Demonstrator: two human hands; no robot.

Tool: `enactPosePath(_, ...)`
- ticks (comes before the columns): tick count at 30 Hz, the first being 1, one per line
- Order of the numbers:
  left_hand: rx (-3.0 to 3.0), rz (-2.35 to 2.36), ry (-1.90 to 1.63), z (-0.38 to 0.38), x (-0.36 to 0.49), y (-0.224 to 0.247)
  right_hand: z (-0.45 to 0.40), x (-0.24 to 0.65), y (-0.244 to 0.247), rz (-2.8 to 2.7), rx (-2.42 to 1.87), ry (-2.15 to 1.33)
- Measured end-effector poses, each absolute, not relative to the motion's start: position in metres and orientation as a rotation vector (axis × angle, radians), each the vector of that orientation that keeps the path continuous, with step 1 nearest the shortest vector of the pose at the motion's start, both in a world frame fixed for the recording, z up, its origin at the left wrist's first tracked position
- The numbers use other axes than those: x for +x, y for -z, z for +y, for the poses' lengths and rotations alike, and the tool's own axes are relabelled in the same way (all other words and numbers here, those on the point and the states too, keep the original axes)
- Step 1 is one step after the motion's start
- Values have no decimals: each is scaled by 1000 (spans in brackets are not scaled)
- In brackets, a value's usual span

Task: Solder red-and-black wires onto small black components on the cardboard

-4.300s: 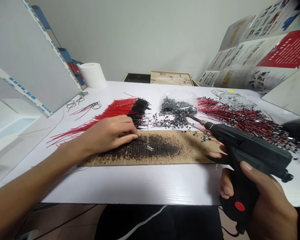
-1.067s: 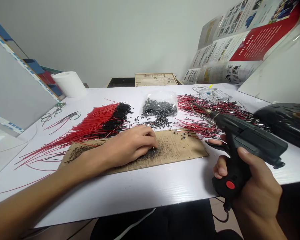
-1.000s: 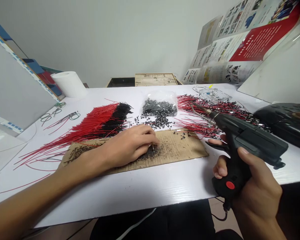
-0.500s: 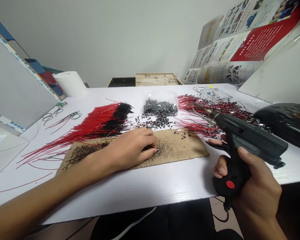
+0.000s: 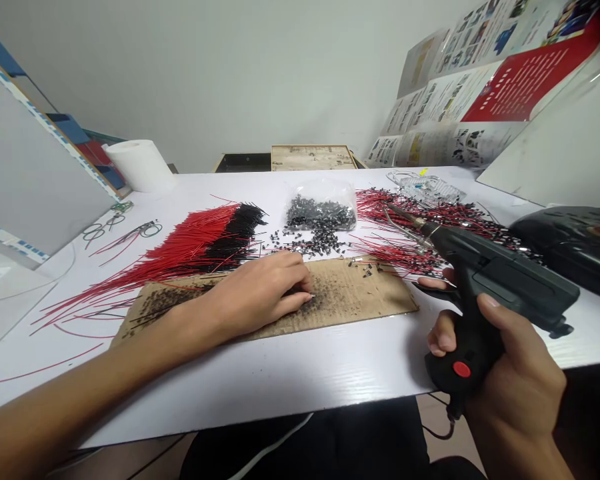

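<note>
My left hand (image 5: 265, 293) rests on a scorched cardboard piece (image 5: 380, 293), thumb and fingers pinched together on something too small to make out. In my right hand (image 5: 515, 367) is a black soldering gun (image 5: 500, 267), its tip pointing up and left over red wires with black ends (image 5: 410, 257). Beyond my left hand lie loose black connectors (image 5: 325, 241) and a clear plastic bag (image 5: 323, 207) filled with similar small pieces. A large bundle of red and black wires (image 5: 195, 240) spreads behind the cardboard's left part.
At the back left stands a white paper roll (image 5: 140, 165), with small wire loops (image 5: 95, 232) nearer. A dark object (image 5: 570, 240) sits at the right edge. Some clear packaging (image 5: 427, 188) lies at the back right. Printed sheets (image 5: 460, 100) lean against the wall.
The view has shifted very slightly. My left hand's fingertips have moved a little left and up; the soldering gun stays nearly in place.
</note>
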State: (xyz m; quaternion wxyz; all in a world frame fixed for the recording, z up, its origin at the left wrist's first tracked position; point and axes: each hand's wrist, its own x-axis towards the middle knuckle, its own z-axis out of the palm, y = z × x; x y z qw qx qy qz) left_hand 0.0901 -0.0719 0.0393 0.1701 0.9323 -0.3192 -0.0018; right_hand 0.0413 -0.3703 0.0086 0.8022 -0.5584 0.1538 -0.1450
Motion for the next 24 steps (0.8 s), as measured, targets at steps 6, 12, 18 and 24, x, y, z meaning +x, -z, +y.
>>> enactPosePath(6, 2634, -897, 43, -69, 91, -38, -370, 42, -8, 328, -1215, 316)
enactPosePath(12, 2592, -917, 26, -66, 92, -39, -371, 42, -9, 348, -1197, 300)
enactPosePath(18, 2531, -889, 188, -63, 94, -41, -370, 41, -9, 350, -1190, 283)
enactPosePath(24, 2601, -848, 102, -63, 94, -41, -365, 33, -13, 324, -1221, 285)
